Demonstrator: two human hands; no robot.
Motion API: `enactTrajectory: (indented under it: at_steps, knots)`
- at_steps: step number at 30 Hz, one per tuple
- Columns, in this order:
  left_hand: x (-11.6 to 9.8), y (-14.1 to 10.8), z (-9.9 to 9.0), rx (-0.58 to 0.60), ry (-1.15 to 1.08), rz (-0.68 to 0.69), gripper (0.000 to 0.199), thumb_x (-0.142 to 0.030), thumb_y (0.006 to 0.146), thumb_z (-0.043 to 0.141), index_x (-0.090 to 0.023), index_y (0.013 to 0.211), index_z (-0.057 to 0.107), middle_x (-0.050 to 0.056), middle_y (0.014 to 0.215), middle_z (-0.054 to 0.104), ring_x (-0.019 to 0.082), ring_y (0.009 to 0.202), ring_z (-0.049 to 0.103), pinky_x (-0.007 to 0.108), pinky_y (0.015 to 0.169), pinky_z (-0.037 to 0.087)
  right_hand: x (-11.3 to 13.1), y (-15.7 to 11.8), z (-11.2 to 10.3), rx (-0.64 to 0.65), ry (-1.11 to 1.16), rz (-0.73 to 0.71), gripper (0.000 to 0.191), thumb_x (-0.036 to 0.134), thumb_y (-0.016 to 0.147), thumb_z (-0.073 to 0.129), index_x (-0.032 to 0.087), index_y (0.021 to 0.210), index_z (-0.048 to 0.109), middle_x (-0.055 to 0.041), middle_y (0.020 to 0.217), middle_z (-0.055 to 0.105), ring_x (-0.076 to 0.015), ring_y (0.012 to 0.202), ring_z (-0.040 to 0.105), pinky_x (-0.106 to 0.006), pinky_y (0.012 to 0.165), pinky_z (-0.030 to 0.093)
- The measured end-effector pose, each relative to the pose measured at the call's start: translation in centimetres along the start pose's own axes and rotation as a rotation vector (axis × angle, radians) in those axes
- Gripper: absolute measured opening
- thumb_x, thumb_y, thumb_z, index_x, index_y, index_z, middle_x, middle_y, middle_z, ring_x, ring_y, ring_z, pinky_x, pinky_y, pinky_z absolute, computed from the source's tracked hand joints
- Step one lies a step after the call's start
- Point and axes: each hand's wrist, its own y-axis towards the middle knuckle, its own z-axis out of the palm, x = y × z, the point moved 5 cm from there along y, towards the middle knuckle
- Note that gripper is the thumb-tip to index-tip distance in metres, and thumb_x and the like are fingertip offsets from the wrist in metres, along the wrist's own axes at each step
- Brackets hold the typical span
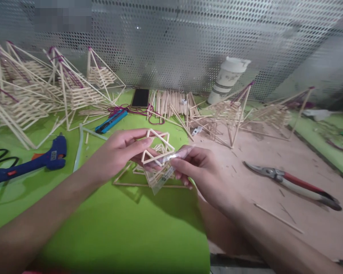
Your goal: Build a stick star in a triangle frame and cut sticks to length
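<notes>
My left hand (118, 150) grips a small frame of wooden sticks (161, 139) between thumb and fingers, holding it above the table. Pinched in my right hand (202, 165) is a crinkled clear plastic packet (163, 179), which overlaps the frame's lower side. What the packet holds, if anything, I cannot make out. Below both hands, a larger stick base (152, 185) lies on the green mat (125, 232), with smaller stick pieces partly hidden behind the packet and fingers.
At left lie a blue glue gun (53, 154) and a blue cutter (111, 121). Stick structures with purple thread (82, 97) stand behind. A phone (140, 98), a stick pile (171, 103) and a white cup (228, 80) line the back. Pruning shears (294, 182) lie right.
</notes>
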Motion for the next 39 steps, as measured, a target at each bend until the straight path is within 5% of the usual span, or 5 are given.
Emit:
enactTrajectory:
  at_steps: [25,39]
  knots:
    - [0.02,-0.01,0.25,-0.015,-0.099,0.005,0.040,-0.041,0.102,0.072,-0.024,0.137,0.076,0.005,0.087,0.083,0.018,0.072,0.079,0.026,0.067,0.069,0.27,-0.11,0.12,0.031,0.010,-0.033,0.023,0.035,0.095,0.080,0.018,0.082,0.072,0.0029,0.067,0.069,-0.0052,0.051,0.056,-0.016,0.047,0.045]
    - [0.40,0.04,0.16,0.005,-0.145,-0.009,0.040,-0.029,0.101,0.072,-0.022,0.141,0.073,0.005,0.092,0.085,0.019,0.077,0.081,0.025,0.070,0.069,-0.10,0.08,0.01,0.043,0.037,-0.031,0.013,0.026,0.091,0.084,0.020,0.084,0.075,0.0044,0.066,0.070,-0.0051,0.050,0.057,-0.014,0.045,0.044]
